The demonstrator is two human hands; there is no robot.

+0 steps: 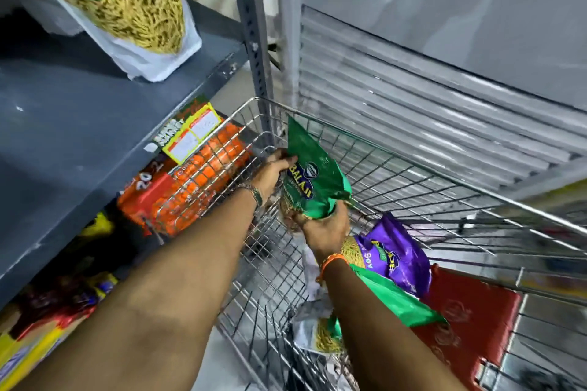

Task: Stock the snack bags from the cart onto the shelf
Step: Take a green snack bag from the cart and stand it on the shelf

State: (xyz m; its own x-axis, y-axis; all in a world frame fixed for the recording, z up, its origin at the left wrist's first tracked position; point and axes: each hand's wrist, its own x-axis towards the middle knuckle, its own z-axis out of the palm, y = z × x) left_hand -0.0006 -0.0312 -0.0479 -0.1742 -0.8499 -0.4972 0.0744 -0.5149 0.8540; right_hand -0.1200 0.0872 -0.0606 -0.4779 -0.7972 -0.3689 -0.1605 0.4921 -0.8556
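**Green bag lifted from the cart, both hands on it**

Grey steel shelf fills the upper left of the frame, with one green-and-white snack bag already standing on it near the top edge. Below and right of it, the wire cart takes up the centre and lower right; a purple bag and another green bag lie inside on a red panel.

Centre frame, the green Balaji bag is held upright above the cart's inner corner. The left hand pinches its left edge, fingers curled round the side; the right hand is closed round the bottom, crumpling the film there.

The bag looks light and soft: thin, glossy film, likely slippery, over brittle fried strands that would crush under a hard squeeze. Holding by the edge seam and cupping the base, as now, seems the safe grip; the puffed middle is best left unpressed.
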